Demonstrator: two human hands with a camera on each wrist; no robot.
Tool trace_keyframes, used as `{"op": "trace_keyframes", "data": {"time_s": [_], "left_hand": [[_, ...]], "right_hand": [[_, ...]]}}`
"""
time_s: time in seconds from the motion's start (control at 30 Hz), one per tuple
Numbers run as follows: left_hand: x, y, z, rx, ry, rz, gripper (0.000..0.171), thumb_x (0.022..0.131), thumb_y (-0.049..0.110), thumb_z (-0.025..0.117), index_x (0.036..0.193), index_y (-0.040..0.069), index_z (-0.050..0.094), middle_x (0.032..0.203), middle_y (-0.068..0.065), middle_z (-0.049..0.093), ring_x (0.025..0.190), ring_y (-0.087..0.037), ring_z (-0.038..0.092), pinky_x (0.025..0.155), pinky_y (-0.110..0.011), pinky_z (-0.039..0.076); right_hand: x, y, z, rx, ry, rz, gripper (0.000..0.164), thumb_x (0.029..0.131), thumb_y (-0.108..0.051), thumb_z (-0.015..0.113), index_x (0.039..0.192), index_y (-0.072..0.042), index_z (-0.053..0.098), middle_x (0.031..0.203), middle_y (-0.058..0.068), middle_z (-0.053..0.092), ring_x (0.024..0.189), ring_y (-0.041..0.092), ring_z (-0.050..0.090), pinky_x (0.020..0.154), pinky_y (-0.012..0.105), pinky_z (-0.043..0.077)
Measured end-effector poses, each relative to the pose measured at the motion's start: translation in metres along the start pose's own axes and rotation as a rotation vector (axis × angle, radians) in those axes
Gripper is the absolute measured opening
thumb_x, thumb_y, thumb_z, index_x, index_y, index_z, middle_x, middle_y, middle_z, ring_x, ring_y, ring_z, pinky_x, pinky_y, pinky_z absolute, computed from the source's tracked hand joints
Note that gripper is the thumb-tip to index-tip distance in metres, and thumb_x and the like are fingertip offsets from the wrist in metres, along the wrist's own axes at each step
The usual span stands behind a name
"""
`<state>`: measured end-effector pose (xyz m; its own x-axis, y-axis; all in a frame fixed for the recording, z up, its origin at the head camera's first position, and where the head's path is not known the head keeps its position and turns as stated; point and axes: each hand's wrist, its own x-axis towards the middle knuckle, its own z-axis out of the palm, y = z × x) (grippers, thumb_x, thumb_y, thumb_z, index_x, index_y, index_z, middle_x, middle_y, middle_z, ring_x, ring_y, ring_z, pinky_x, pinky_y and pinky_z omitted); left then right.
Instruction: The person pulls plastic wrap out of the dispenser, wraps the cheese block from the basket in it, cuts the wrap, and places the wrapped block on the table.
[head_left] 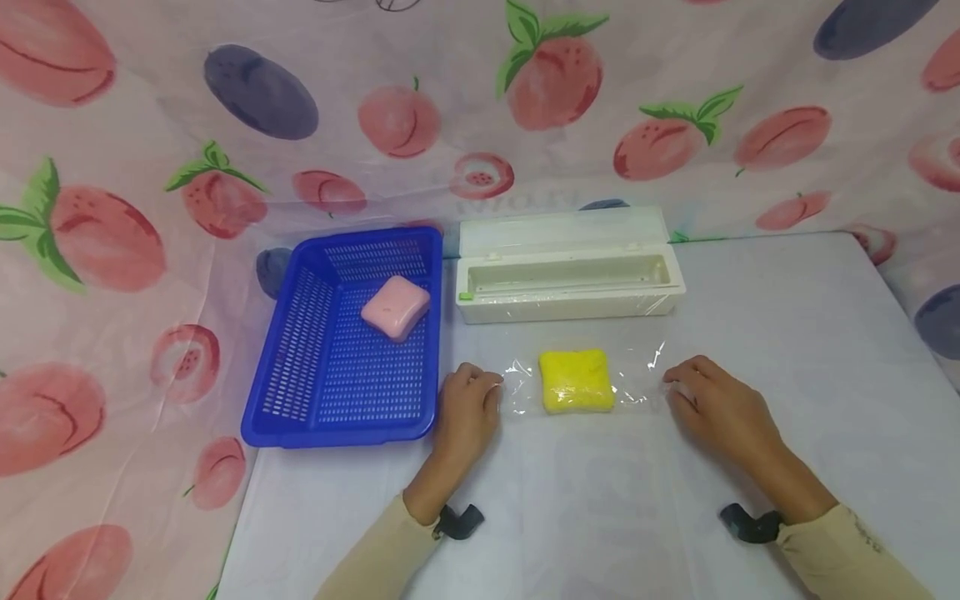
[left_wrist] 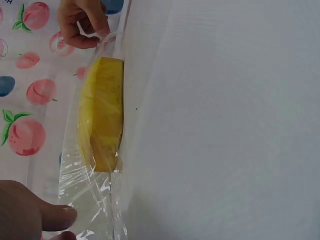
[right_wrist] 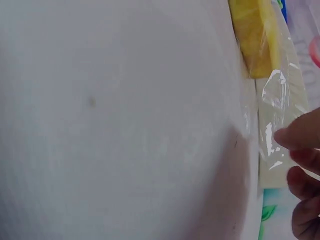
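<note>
Now your left fingers (head_left: 485, 382) and right fingers (head_left: 686, 372) pinch shiny clear film (head_left: 637, 385), a yellow block (head_left: 577, 381) between them. Only the head view shows a rounded pink block (head_left: 395, 308), left of both.

A pale pink, fruit-printed cloth (head_left: 570, 158) hangs behind a white-covered table (head_left: 817, 350).

No clearly legible text.

I count two blocks (head_left: 395, 308) (head_left: 576, 382), one clear film (head_left: 519, 393), one box (head_left: 570, 307), one basket (head_left: 367, 392) (frame left), my two hands (head_left: 467, 410) (head_left: 726, 410).
</note>
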<state>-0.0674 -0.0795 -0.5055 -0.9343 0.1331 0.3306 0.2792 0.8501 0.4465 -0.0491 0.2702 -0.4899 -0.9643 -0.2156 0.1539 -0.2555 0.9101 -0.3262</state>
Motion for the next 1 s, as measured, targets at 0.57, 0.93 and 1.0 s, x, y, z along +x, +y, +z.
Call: {"op": "trace_keyframes", "data": {"time_s": [0.57,0.93,1.0], "left_hand": [[0.001,0.051,0.014,0.354,-0.28,0.526,0.041,0.099,0.018,0.068,0.139,0.022,0.064,0.104,0.001,0.057,0.084,-0.015,0.05,0.068,-0.022,0.042],[0.005,0.039,0.014,0.237,-0.307,0.414,0.024,0.104,0.025,0.06,0.119,0.013,0.074,0.098,0.002,0.06,0.079,-0.014,0.053,0.068,-0.021,0.048],[0.005,0.038,0.014,0.227,-0.296,0.406,0.024,0.105,0.027,0.059,0.114,0.013,0.076,0.094,0.002,0.059,0.077,-0.014,0.052,0.065,-0.021,0.047]], "right_hand": [[0.02,-0.044,0.024,-0.206,-0.096,-0.51,0.054,0.089,-0.028,0.079,0.14,-0.03,0.063,0.095,-0.003,0.056,0.069,0.01,0.042,0.054,0.02,0.036],[0.019,-0.033,0.024,-0.147,-0.045,-0.499,0.05,0.086,-0.024,0.081,0.134,-0.025,0.069,0.094,-0.003,0.062,0.071,0.011,0.049,0.054,0.022,0.04],[0.017,-0.031,0.023,-0.121,-0.041,-0.481,0.05,0.085,-0.024,0.081,0.134,-0.025,0.069,0.095,-0.002,0.065,0.072,0.011,0.051,0.055,0.024,0.042]]}}
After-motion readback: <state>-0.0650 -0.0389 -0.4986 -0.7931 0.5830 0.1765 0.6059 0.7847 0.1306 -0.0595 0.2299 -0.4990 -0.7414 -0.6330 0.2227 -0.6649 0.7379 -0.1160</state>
